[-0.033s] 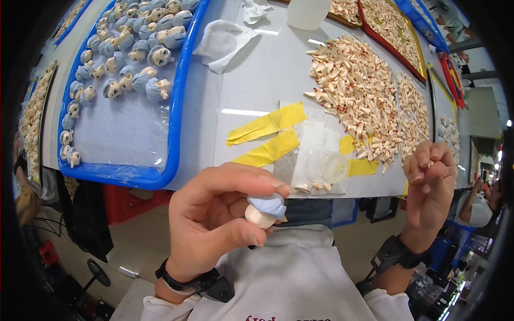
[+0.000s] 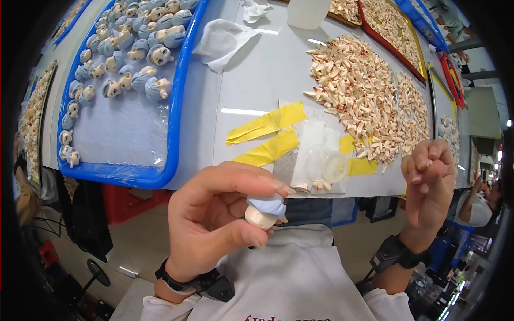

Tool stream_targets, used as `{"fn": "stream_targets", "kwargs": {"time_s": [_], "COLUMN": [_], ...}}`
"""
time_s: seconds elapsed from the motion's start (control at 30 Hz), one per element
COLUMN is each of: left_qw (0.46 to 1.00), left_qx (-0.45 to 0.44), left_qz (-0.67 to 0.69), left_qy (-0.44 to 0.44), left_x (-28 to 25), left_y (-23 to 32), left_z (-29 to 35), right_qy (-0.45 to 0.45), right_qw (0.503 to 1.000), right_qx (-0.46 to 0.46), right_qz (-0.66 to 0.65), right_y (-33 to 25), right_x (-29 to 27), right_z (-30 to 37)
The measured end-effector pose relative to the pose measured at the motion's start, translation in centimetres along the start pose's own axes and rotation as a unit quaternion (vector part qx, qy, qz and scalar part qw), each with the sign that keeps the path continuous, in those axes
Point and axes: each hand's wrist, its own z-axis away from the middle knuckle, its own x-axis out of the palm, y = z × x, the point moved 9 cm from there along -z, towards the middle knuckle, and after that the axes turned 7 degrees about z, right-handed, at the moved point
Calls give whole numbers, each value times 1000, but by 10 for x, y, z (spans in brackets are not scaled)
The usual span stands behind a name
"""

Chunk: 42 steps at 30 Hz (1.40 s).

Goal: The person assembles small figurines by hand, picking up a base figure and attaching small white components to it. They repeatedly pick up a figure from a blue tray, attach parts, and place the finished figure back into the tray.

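Note:
My left hand (image 2: pixel 214 214) pinches a small doll head (image 2: pixel 263 212) between thumb and fingers, just in front of the table edge. The head has light blue hair on top and a cream underside; its face is not in sight. At the right, my right hand (image 2: pixel 430 179) is raised with its fingertips pressed together around a tiny pale bit, too small to name. Beyond it spreads a large heap of small cream pieces with red tips (image 2: pixel 356 91). Between the hands, a clear round plastic cup (image 2: pixel 334 166) lies on white paper near the table's edge.
A blue tray (image 2: pixel 174 128) holds many blue-haired doll heads at the left. Yellow tape strips (image 2: pixel 267 124), a crumpled white cloth (image 2: pixel 225 45) and a translucent container (image 2: pixel 309 12) are on the table (image 2: pixel 209 112). A red-rimmed tray (image 2: pixel 393 48) of pieces stands at far right.

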Motion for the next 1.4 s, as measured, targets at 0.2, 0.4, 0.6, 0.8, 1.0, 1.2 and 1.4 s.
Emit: {"fn": "stream_targets", "kwargs": {"time_s": [0.2,0.4,0.6,0.8,1.0,1.2,1.4], "left_qw": [974,948,956,936,905,814,775], "left_qx": [122,105,88,123,177,318,356], "left_qz": [-157,-273,-247,-218,-312,-463,-492], "left_qy": [-109,-127,-133,-247,-228,-148,-176], "left_x": [12,22,23,45,59,80,82], "left_y": [15,19,11,13,19,39,36], "left_z": [2,6,4,13,20,43,49], "right_qy": [3,12,20,-17,-155,-196,-213], "right_qw": [999,996,996,996,987,970,960], "right_qx": [31,50,24,52,24,131,151], "right_qz": [11,-77,-82,-64,27,-61,-99], "right_y": [6,9,8,13,10,21,26], "right_x": [18,22,23,46,75,90,94], "right_z": [7,20,25,37,49,52,54]}}
